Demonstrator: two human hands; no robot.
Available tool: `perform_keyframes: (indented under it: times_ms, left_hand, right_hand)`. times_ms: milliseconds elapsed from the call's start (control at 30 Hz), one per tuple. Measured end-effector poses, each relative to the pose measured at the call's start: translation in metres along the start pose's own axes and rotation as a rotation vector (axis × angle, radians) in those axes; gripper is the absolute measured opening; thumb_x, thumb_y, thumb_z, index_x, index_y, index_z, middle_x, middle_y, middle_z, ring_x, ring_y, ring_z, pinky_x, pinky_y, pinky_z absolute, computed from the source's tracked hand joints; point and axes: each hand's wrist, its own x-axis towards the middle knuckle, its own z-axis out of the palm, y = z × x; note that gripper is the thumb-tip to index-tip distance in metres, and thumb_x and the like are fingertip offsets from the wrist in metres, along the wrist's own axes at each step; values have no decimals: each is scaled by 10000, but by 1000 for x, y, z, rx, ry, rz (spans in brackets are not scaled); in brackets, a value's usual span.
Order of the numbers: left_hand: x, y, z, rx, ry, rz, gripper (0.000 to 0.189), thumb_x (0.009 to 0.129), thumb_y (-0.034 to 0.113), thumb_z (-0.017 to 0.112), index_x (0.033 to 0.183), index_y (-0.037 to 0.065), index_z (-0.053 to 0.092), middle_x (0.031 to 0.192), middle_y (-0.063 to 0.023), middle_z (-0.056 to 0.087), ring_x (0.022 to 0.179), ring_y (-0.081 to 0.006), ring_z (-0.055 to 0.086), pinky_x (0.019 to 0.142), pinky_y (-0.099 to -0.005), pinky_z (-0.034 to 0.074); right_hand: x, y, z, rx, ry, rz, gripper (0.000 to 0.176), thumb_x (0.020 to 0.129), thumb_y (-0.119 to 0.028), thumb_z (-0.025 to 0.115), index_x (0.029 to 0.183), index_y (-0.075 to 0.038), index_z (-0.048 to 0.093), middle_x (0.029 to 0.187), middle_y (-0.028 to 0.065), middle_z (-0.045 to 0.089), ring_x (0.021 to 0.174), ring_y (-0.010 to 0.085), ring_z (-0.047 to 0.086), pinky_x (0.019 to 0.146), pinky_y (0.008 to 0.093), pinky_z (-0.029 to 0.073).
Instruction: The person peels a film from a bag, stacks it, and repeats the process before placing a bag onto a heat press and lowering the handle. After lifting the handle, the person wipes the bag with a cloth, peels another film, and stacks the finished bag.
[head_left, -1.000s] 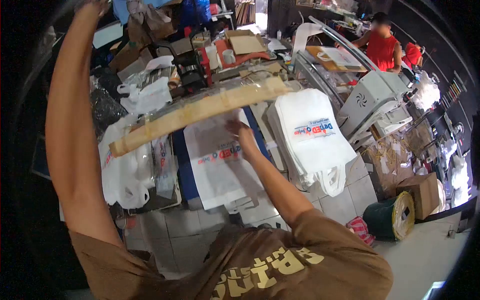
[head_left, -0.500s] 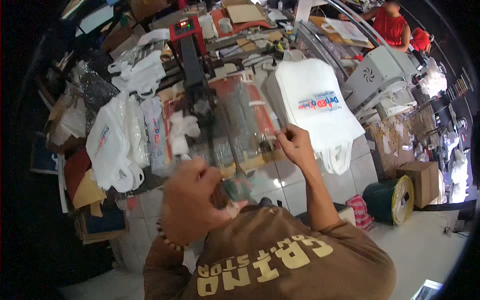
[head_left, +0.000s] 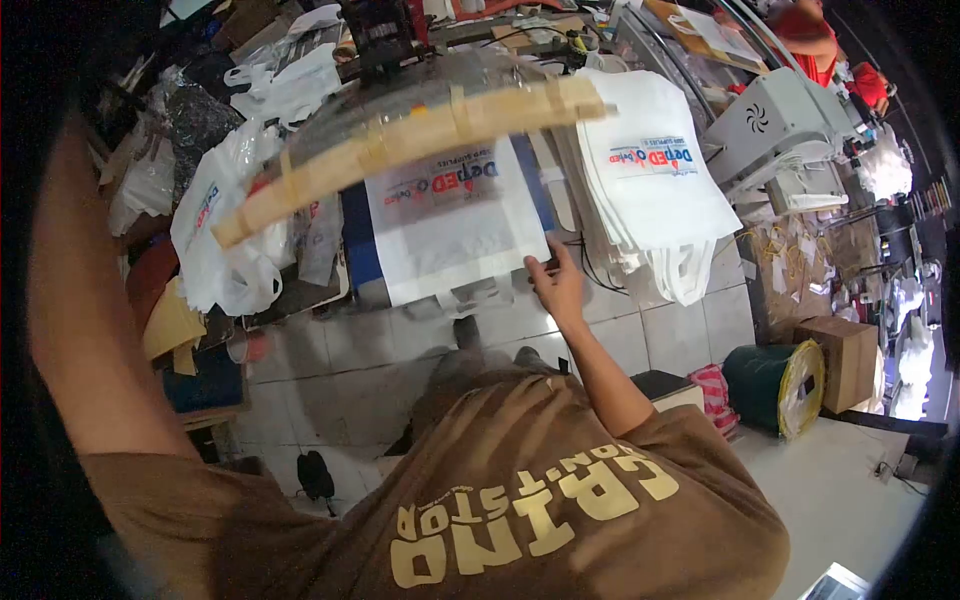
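Note:
A white printed bag (head_left: 455,235) lies on a blue board (head_left: 362,248), its handles hanging over the front edge. My right hand (head_left: 560,288) is at the bag's lower right corner, thumb and fingers pinched on its edge. Above the bag's far part, a tilted frame with a tan taped edge (head_left: 420,130) and clear film is raised, hiding the top of the bag. My left arm stretches up along the left side of the view, and its hand is out of sight.
A stack of printed white bags (head_left: 650,170) sits to the right of the board. Loose white bags (head_left: 225,225) lie at the left. A grey machine (head_left: 765,125) stands at the right, with a person in red behind it. Below are a green spool (head_left: 755,388) and a cardboard box (head_left: 840,360).
My left hand has moved from the lower middle out of view. The taped frame now stands raised, with the printed bag showing under it. My right hand has moved slightly left, onto the bag's corner.

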Motion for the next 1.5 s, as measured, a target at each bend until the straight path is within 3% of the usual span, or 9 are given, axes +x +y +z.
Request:
perform_keyframes:
  times_ms: [267,800,867,933,1067,1133,1300,1400,1500]
  left_hand:
    - [10,-10,-5,30,9,-7,623,803,546,762,1109,9,683,880,-69,720,714,-175,691,631,-317,551]
    - [-55,20,10,-194,-149,-85,657,787,573,764,1113,8,682,890,-62,720,719,-174,690,625,-323,547]
    - [-81,27,24,-246,-286,-129,662,785,577,765,1113,8,681,891,-61,720,720,-174,690,624,-324,546]
    - [-100,62,26,-13,-765,-335,669,771,583,768,1108,12,683,923,-91,725,770,-211,695,648,-359,537]
    - [-197,43,81,291,-716,24,597,733,579,794,965,42,671,833,-153,656,766,-353,652,656,-425,511]
    - [-246,25,118,203,-428,163,619,699,622,792,937,67,662,867,-142,640,775,-368,630,675,-449,499]
    - [-318,7,167,403,-463,52,424,764,380,763,1038,71,667,1002,-111,670,884,-283,655,769,-445,475]
    - [-334,-9,183,332,-423,-6,422,765,370,760,1046,70,668,1004,-115,671,886,-289,656,783,-447,478]
    - [-348,-23,196,221,-360,-52,420,765,359,756,1055,68,669,1007,-118,672,889,-296,656,796,-450,481]
  right_hand:
    - [-10,16,14,305,-77,3,475,936,-44,656,1368,72,498,796,85,669,735,159,691,677,295,580]
    - [-10,31,1,446,-200,29,566,958,-99,678,1443,54,430,828,76,644,775,164,688,696,309,587]
    - [-16,26,-12,460,-24,11,447,964,-168,669,1343,24,530,809,57,656,691,95,602,635,243,503]
    - [-13,25,-40,401,170,16,332,978,-201,662,1214,21,589,812,39,630,689,85,565,617,241,471]
    - [1,-39,-73,374,343,-133,243,987,-230,656,1070,-2,636,805,15,613,717,85,553,629,260,453]
    - [-5,-118,-70,334,215,-349,200,960,-213,685,998,-18,663,806,31,615,743,118,565,657,282,457]
    - [-24,-229,-10,58,-291,-1093,303,815,-215,795,1041,-49,680,949,135,608,861,317,597,747,396,483]
    - [-34,-228,18,-46,-387,-1201,384,837,-330,756,1093,-55,676,988,134,615,920,322,598,776,417,484]
    - [-40,-226,15,-277,-653,-954,442,863,-401,692,1136,-56,665,995,140,621,905,338,620,769,433,503]
